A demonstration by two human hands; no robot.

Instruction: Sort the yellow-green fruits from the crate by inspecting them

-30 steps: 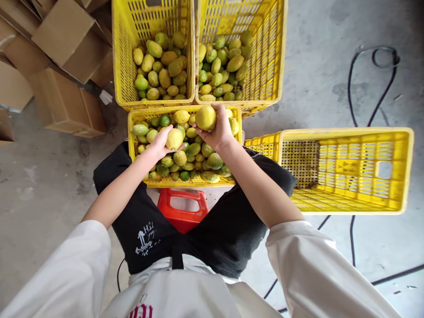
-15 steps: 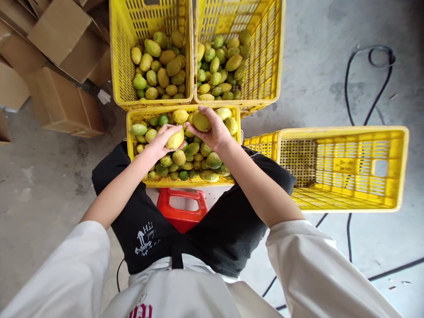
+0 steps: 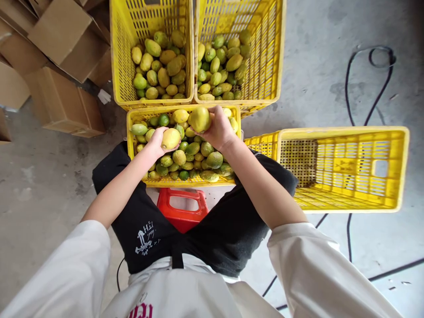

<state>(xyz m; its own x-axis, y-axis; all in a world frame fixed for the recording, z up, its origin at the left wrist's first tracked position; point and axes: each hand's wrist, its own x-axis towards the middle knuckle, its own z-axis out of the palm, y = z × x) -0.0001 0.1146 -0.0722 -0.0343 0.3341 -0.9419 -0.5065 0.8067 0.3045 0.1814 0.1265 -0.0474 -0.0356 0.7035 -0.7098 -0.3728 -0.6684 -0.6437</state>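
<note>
A bright yellow lemon (image 3: 171, 138) rests in my left hand (image 3: 157, 142), its upper side uncovered and the fingers curled beneath it. My right hand (image 3: 221, 129) grips a greener lemon (image 3: 200, 119) from its right side; the fingertips are partly hidden by the fruit. Both hands are over the near yellow crate (image 3: 155, 183), which holds many yellow and green lemons (image 3: 179, 157). The two held lemons are apart from each other.
Two taller crates with lemons stand beyond, one left (image 3: 119, 66) and one right (image 3: 265, 66). Another yellow crate (image 3: 351, 165) lies at right. Cardboard boxes (image 3: 66, 101) fill the upper left. A red stool (image 3: 181, 216) is between my knees; black cables (image 3: 347, 88) cross the floor.
My left hand has turned so its lemon faces up, shifting slightly left. The right hand has rotated its lemon, moving it a little upward into fuller view.
</note>
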